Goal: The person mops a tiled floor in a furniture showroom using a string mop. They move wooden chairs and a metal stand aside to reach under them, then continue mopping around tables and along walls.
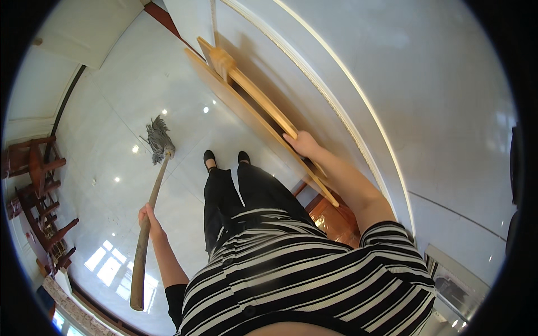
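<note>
My left hand (150, 220) is closed round the wooden handle of a string mop (145, 243), whose grey strands (159, 140) lie on the glossy tiled floor to the left of my feet. My right hand (303, 144) grips the upper edge of a wooden-edged panel (265, 107), which stands near the wall on my right. Beside it, on the side nearer my legs, is a second thin wooden-edged panel (252, 115). A yellowish wooden piece (222, 61) sits at the far end of the gripped panel; blur hides its detail.
Dark reddish wooden chairs or stools (40, 168) stand along the far left. A white wall with moulding (357, 92) runs along my right. A reddish-brown wooden piece of furniture (334, 218) is close by my right hip. Lights and a window reflect in the floor (180, 189).
</note>
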Demonstrator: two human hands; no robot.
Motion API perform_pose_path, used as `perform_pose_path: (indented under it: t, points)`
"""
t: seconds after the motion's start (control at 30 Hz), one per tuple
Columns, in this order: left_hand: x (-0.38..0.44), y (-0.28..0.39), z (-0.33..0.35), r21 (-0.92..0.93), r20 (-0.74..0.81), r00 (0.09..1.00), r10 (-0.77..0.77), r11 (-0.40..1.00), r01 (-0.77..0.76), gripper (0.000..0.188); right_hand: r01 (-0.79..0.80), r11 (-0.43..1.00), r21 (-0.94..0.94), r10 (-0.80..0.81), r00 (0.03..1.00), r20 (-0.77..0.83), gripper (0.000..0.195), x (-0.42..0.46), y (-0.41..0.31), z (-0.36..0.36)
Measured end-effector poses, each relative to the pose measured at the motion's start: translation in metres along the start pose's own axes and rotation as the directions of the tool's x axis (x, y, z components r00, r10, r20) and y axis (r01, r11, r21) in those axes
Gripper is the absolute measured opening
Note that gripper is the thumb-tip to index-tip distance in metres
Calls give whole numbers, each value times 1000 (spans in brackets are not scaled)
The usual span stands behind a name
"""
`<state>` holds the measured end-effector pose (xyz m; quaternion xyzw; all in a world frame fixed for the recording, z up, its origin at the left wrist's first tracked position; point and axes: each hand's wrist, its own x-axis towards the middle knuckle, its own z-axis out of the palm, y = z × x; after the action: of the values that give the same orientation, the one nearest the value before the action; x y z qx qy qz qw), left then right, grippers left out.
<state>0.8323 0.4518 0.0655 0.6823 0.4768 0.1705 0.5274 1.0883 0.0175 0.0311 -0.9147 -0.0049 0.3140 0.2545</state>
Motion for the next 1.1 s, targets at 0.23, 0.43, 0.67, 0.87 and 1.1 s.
perform_pose_path:
  t: [0.23, 0.43, 0.67, 0.87, 1.1]
  points:
    - [15, 0, 4, 0, -1, 1000, -26, 1000, 26, 20, -115, 991, 71, 110, 992, 69, 60, -44, 38, 0]
    - [37, 16, 19, 47, 30, 1000, 2, 999, -3, 23, -247, 968, 41, 238, 960, 148, 47, -69, 62, -6]
    - [54, 8, 61, 163, 57, 997, 44, 985, -53, 26, -177, 969, 173, 167, 983, 75, 41, -55, 77, -35]
    - [47, 7, 101, 280, 14, 991, 132, 951, -130, 21, -245, 969, 24, 241, 966, 94, 35, -50, 80, -50]
    - [47, -4, 123, 297, -119, 960, 253, 932, -209, 16, 24, 870, -492, 9, 998, 66, 45, -45, 38, -63]
